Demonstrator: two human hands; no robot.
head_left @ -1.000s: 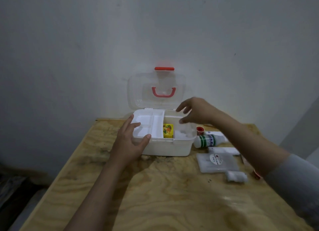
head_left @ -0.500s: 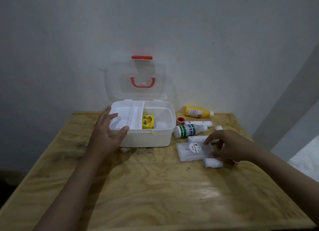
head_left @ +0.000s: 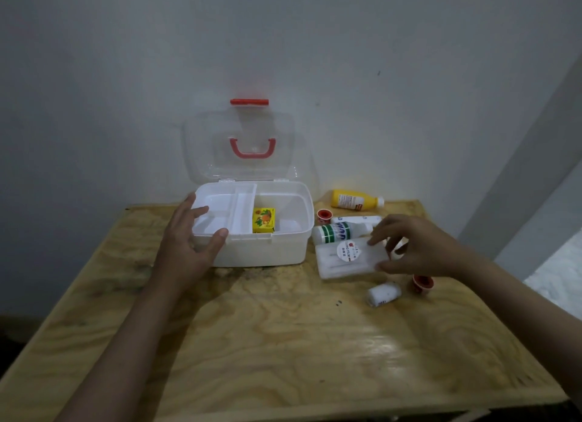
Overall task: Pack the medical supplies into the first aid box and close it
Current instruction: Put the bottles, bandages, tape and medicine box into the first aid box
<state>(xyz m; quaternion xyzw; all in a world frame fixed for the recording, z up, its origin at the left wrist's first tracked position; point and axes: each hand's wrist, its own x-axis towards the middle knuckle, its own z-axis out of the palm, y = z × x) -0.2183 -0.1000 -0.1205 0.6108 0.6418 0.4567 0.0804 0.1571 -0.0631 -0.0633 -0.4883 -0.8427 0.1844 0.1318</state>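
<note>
The white first aid box stands open on the wooden table, its clear lid with a red handle upright against the wall. A small yellow carton lies inside, beside the white inner tray. My left hand grips the box's front left corner. My right hand pinches the right end of a flat clear packet with a round label, lifting that edge off the table. A green-striped white bottle lies just behind the packet.
A yellow bottle lies near the wall. A white tube, two small red-capped rolls and a white gauze roll lie right of the box. The table's right edge is close to my right forearm.
My right hand left the box, crossed to the supplies on the right and took hold of the flat packet. My left hand stayed on the box. The view shifted right.
</note>
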